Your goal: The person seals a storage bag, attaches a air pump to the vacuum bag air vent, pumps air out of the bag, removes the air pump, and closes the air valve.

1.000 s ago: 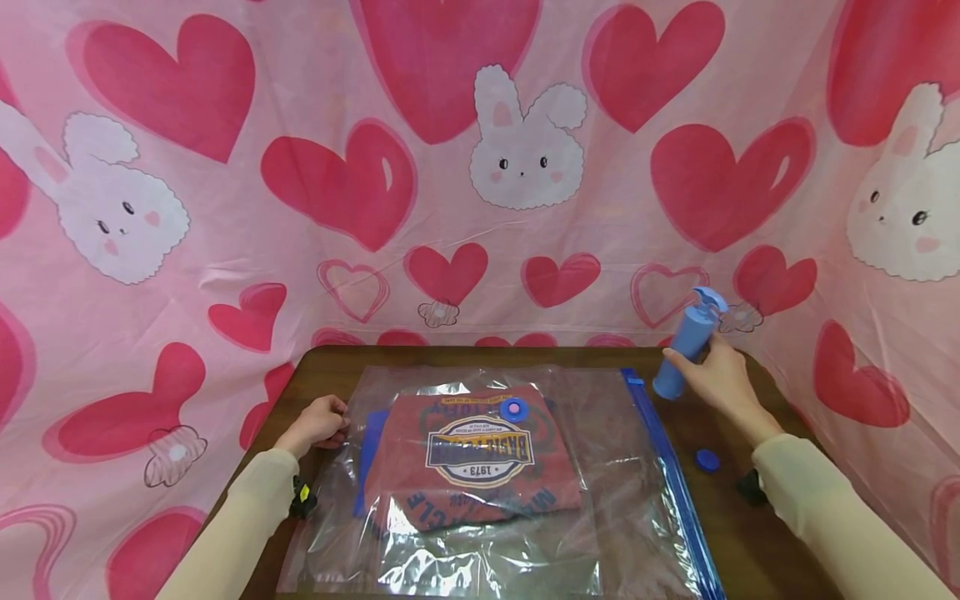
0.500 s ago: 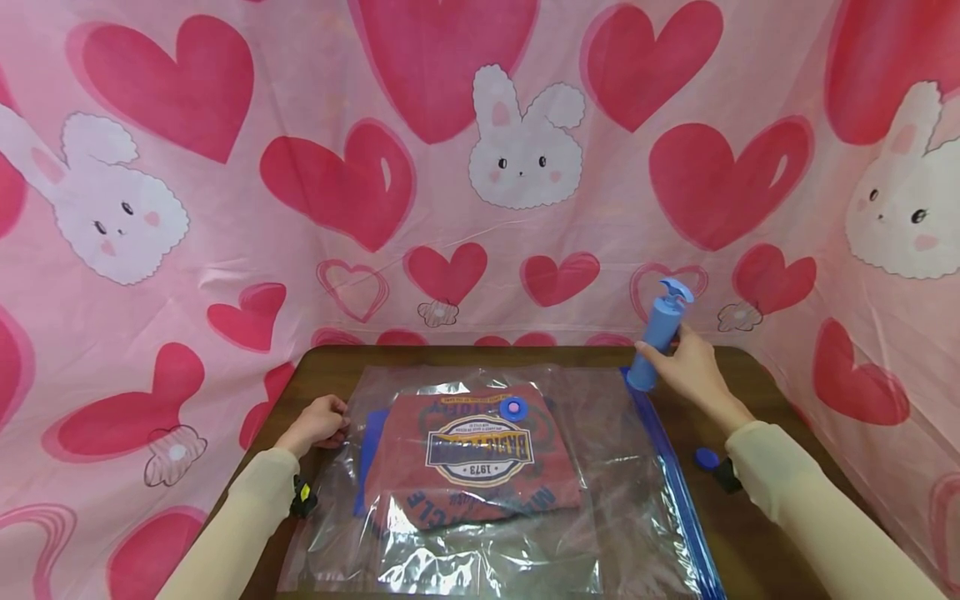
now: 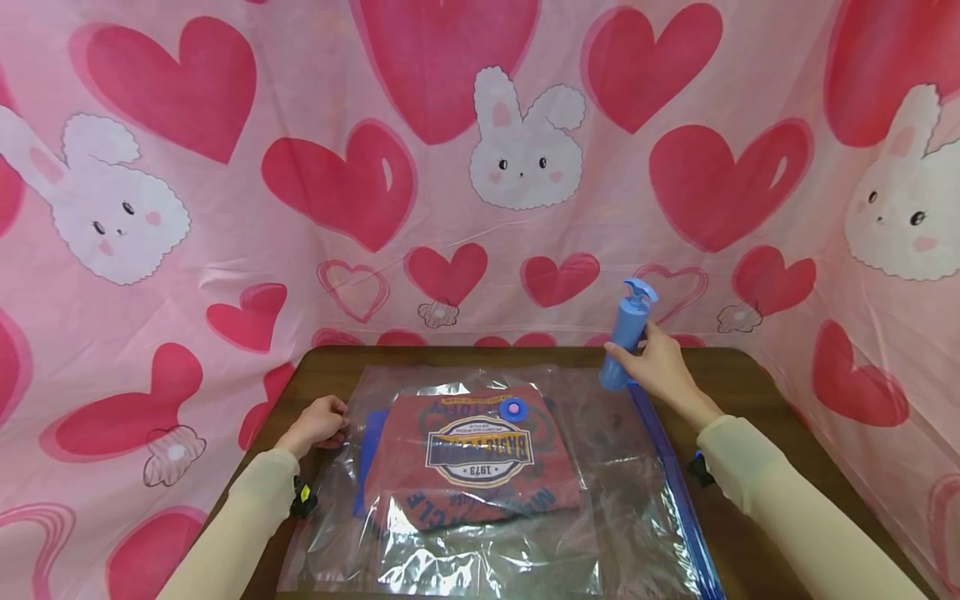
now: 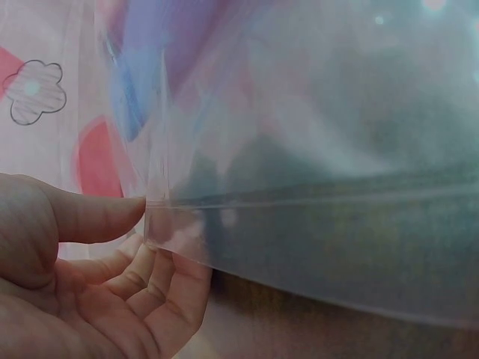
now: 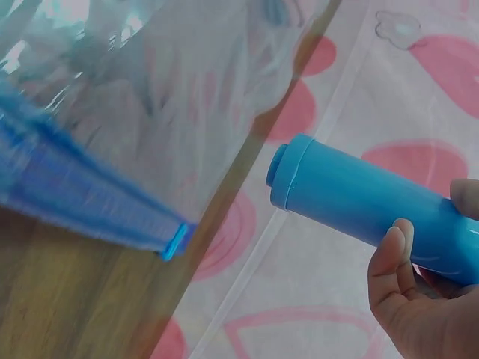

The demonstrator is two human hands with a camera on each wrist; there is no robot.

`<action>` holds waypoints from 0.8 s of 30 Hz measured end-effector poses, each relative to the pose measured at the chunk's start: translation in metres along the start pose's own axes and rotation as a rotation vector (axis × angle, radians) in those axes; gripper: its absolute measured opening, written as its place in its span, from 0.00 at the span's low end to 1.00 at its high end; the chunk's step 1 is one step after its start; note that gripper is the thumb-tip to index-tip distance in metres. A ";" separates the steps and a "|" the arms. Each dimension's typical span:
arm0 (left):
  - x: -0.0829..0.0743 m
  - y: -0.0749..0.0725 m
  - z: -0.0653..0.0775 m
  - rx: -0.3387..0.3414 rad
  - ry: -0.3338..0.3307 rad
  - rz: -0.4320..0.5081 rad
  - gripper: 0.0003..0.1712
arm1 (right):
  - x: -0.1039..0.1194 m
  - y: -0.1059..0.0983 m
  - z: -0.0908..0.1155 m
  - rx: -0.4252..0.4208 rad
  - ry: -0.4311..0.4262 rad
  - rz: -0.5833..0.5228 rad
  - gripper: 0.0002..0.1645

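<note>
My right hand (image 3: 663,367) grips a blue hand pump (image 3: 624,333) by its barrel, above the right part of a clear vacuum storage bag (image 3: 630,500). The pump's T-shaped handle points up; its round nozzle end shows in the right wrist view, apart from the bag. At the bag's left edge, my left hand (image 3: 322,421) pinches the plastic, thumb in front and fingers behind, as the left wrist view shows. Inside lies a folded red printed T-shirt (image 3: 405,467), with blue cloth (image 3: 369,458) peeking out at its left. A blue round valve (image 3: 513,408) sits over the shirt's upper right.
Along the bag's right side runs a blue zip seal (image 3: 675,492) with a slider (image 5: 174,241) at its far end. A blue round cap, mostly hidden, lies by my right wrist. Behind the wooden table (image 3: 731,383) hangs a pink curtain (image 3: 465,225) with hearts and rabbits.
My right hand has carried the pump leftward, from the table's right side to over the bag's far right part. The left hand and the bag stay where they were.
</note>
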State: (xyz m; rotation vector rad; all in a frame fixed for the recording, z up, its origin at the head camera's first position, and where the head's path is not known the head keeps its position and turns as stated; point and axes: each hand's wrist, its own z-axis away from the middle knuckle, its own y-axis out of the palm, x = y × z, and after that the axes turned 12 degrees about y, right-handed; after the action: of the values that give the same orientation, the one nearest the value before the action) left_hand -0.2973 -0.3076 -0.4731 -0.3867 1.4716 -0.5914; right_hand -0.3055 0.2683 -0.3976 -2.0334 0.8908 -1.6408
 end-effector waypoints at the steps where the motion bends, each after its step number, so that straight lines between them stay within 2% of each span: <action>1: 0.000 0.000 0.000 0.001 0.001 -0.001 0.13 | 0.002 0.002 -0.001 0.004 -0.006 -0.002 0.36; 11: 0.000 0.000 0.000 0.000 -0.001 0.005 0.13 | 0.014 0.024 -0.003 -0.013 -0.076 -0.008 0.31; 24: 0.000 -0.001 -0.001 0.004 -0.006 0.003 0.13 | 0.028 0.044 -0.002 0.061 -0.075 -0.042 0.34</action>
State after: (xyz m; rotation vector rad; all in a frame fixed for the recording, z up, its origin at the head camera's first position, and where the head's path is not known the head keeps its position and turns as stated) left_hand -0.2986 -0.3081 -0.4728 -0.3834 1.4648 -0.5902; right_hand -0.3148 0.2176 -0.4051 -2.0704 0.7682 -1.5818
